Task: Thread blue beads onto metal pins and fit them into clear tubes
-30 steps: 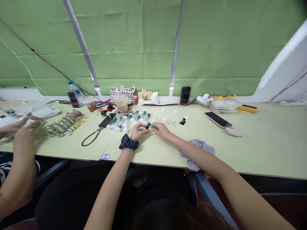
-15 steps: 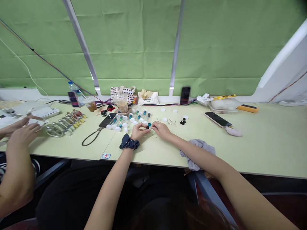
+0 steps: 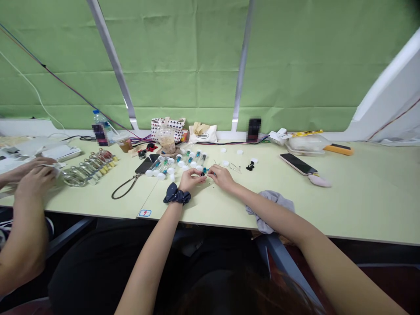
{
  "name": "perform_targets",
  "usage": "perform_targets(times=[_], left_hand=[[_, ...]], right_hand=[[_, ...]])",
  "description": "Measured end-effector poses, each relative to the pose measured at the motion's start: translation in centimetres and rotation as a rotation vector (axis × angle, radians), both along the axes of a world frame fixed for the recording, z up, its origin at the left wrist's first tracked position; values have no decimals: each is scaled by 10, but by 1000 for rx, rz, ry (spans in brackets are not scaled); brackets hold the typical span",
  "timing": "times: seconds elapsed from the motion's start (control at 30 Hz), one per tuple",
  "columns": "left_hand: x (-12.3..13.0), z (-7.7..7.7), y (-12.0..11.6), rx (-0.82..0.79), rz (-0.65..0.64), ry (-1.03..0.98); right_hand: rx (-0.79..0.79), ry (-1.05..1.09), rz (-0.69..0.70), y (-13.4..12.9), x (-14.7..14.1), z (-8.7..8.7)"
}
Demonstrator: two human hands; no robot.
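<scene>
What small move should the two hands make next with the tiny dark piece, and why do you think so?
Probably tighten the pinch slightly on the tiny dark piece between the left hand and right hand. It looks very small, and small glass tubes with white caps lie close by, so a dropped piece could get lost among them.

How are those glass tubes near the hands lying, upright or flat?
Flat: the glass tubes lie on their sides on the table, none standing up.
</scene>
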State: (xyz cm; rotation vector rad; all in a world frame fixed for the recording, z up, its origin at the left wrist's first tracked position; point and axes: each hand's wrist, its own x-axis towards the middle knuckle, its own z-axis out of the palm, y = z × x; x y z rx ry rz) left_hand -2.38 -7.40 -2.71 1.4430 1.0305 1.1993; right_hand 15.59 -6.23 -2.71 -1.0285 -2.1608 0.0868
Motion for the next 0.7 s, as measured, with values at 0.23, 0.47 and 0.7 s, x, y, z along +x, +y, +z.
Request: perform_targets(times=[0.23, 0.47, 0.7], left_hand=[[0, -1, 2, -8, -2, -7], [1, -3, 4, -9, -2, -6], [0, -1, 2, -4, -11, -8]], right_hand=[[48, -66, -31, 0, 0, 0], [132, -214, -122, -8, -2, 6], [94, -187, -110, -9, 0, 7]])
